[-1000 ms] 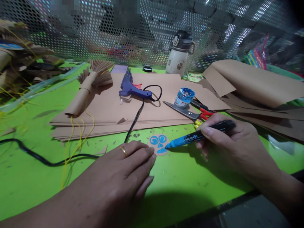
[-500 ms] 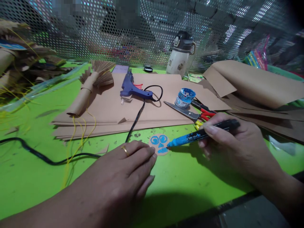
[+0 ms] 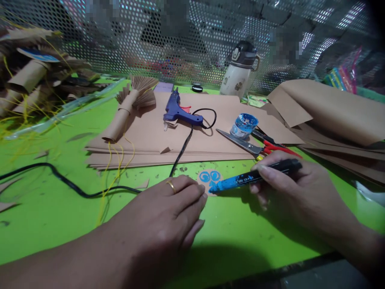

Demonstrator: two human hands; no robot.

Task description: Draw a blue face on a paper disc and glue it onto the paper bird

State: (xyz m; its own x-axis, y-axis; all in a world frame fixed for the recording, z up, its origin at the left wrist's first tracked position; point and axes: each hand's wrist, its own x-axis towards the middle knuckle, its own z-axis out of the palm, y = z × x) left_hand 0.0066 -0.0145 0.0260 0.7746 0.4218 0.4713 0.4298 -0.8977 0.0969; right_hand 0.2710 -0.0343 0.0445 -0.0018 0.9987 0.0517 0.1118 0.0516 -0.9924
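Observation:
My right hand grips a blue paint marker, its tip resting on a small round brown paper disc that carries blue painted shapes. My left hand lies flat on the green table, fingers together, their tips pressing the disc's left edge. A gold ring shows on one finger.
A stack of brown paper sheets lies behind the disc with a blue glue gun and its black cord, scissors, a blue paint jar and a rolled paper craft. A bottle stands by the mesh wall. More brown paper lies right.
The view shifted, so everything sits slightly further right in the picture. The marker tip moved a little leftward over the disc's lower part. My left hand stays pressed on the disc.

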